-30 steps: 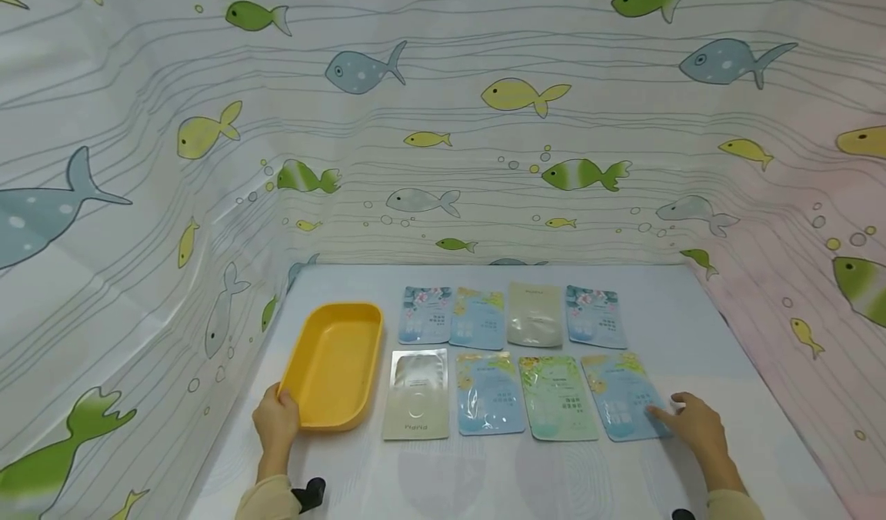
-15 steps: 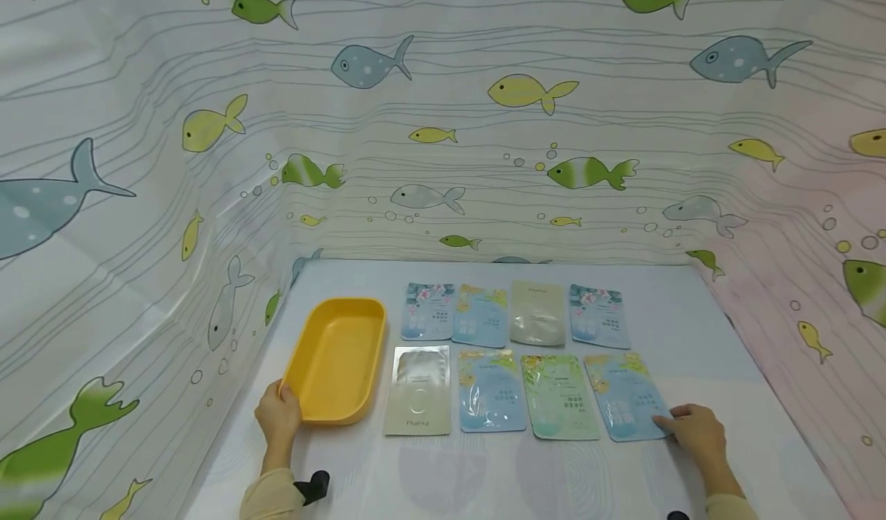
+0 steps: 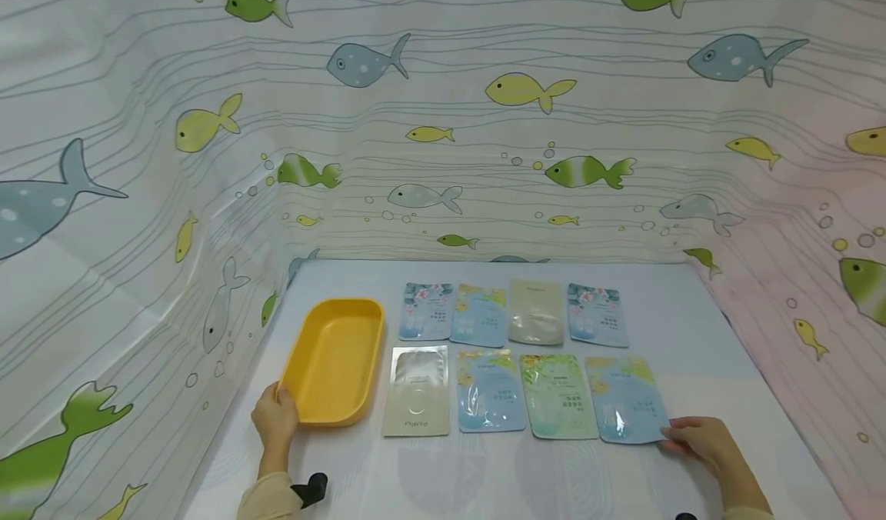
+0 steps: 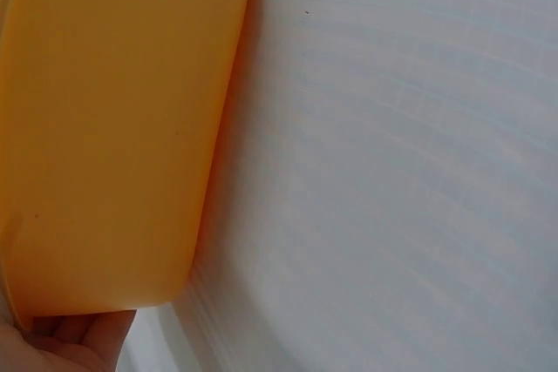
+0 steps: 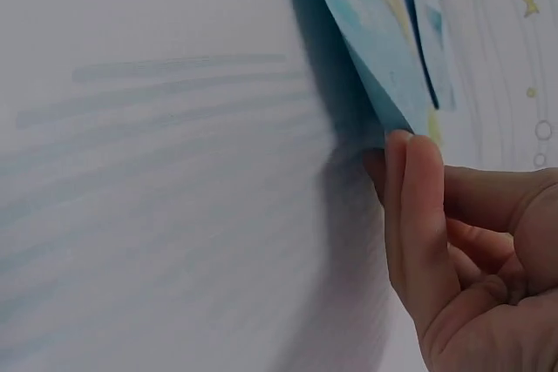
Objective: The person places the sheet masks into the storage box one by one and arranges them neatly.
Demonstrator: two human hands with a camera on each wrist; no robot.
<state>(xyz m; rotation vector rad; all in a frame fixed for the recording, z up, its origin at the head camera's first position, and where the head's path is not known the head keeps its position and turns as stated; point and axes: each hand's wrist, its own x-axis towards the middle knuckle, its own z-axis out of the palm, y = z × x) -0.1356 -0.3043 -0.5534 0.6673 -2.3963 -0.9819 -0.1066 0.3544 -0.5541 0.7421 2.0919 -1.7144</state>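
My left hand [image 3: 275, 421] grips the near left corner of a yellow plastic tray [image 3: 335, 366], thumb at the rim. The left wrist view shows the tray's side, with the fingers [image 4: 74, 341] under its rim. My right hand [image 3: 706, 445] pinches the near right corner of a blue sheet mask packet [image 3: 626, 403], the rightmost of the front row. In the right wrist view this packet [image 5: 370, 50] slants up from the table with a shadow under it, its corner between thumb and fingers [image 5: 423, 180]. A green mask packet [image 3: 559, 398] lies just left of it.
Also in the front row lie a blue packet [image 3: 491, 393] and a silver-beige one [image 3: 417, 393]. Behind them is a row of several more packets, among them a beige one [image 3: 536, 314]. A fish-patterned curtain [image 3: 443, 158] encloses the white table [image 3: 692, 335] at the back and sides.
My right hand has closed on the blue packet's near right corner and shifted slightly down and right; the packet has turned straighter and its near edge has lifted. The left hand stays on the tray.
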